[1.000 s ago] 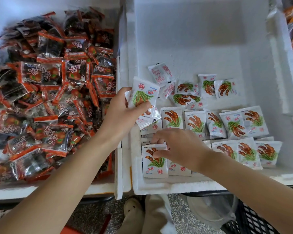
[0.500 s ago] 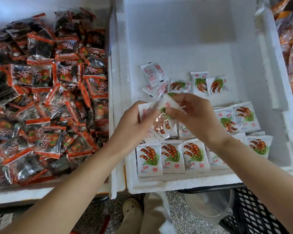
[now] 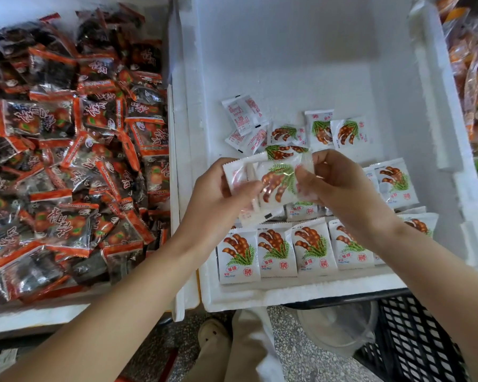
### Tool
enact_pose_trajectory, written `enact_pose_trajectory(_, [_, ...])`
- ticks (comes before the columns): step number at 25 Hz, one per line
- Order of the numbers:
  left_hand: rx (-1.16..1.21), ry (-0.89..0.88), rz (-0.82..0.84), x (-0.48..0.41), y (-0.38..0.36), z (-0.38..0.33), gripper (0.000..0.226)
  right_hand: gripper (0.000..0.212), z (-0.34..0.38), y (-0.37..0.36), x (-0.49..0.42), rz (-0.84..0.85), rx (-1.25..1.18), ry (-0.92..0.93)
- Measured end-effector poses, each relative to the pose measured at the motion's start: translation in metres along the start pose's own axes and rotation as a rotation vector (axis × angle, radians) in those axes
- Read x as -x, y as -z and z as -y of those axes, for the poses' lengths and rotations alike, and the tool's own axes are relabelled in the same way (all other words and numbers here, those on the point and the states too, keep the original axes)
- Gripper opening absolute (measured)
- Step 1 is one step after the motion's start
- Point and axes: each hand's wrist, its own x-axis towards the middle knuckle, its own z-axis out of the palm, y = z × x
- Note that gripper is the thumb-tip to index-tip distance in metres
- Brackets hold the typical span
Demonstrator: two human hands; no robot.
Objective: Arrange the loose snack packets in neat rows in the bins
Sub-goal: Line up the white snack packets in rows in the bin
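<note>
My right hand (image 3: 342,188) has left the near row (image 3: 276,252) and come up to meet my left hand (image 3: 218,199) over the middle of the white bin (image 3: 287,297). Its fingers pinch the 3 o'clock edge of a pod-print packet (image 3: 276,183), while my left hand clasps the small stack (image 3: 239,175) beneath. I judge the next piece is being peeled off for placing. A second ago the right hand pressed down at 6 o'clock; the loose packets (image 3: 287,132) at 12 o'clock lie unmoved.
</note>
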Motion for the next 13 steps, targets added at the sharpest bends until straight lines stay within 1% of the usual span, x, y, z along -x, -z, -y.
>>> enact_pose_trajectory(3, [-0.079, -0.086, -0.047, -0.006, 0.003, -0.002, 0.017, 0.026, 0.003, 0.003, 0.004, 0.234, 0.222, -0.080])
enact_pose_trajectory(4, [-0.124, -0.109, -0.034, -0.007, 0.003, -0.002, 0.018, 0.026, 0.003, 0.002, 0.006, 0.309, 0.315, -0.079])
enact_pose_trajectory(5, [-0.170, -0.125, -0.011, -0.007, 0.003, -0.003, 0.020, 0.023, 0.003, -0.001, 0.009, 0.349, 0.391, -0.060])
enact_pose_trajectory(7, [-0.251, -0.148, 0.033, -0.005, 0.000, -0.003, 0.019, 0.022, 0.004, -0.009, 0.014, 0.330, 0.473, -0.003])
enact_pose_trajectory(9, [-0.307, -0.189, 0.046, -0.003, -0.002, -0.002, 0.014, 0.021, 0.001, -0.013, 0.015, 0.240, 0.489, 0.051])
enact_pose_trajectory(11, [-0.289, -0.235, 0.003, -0.002, 0.001, -0.003, 0.013, 0.027, -0.002, -0.010, 0.012, 0.156, 0.514, 0.070])
enact_pose_trajectory(13, [-0.225, -0.263, -0.062, -0.005, 0.007, -0.006, 0.018, 0.029, -0.006, -0.003, 0.009, 0.117, 0.562, 0.057])
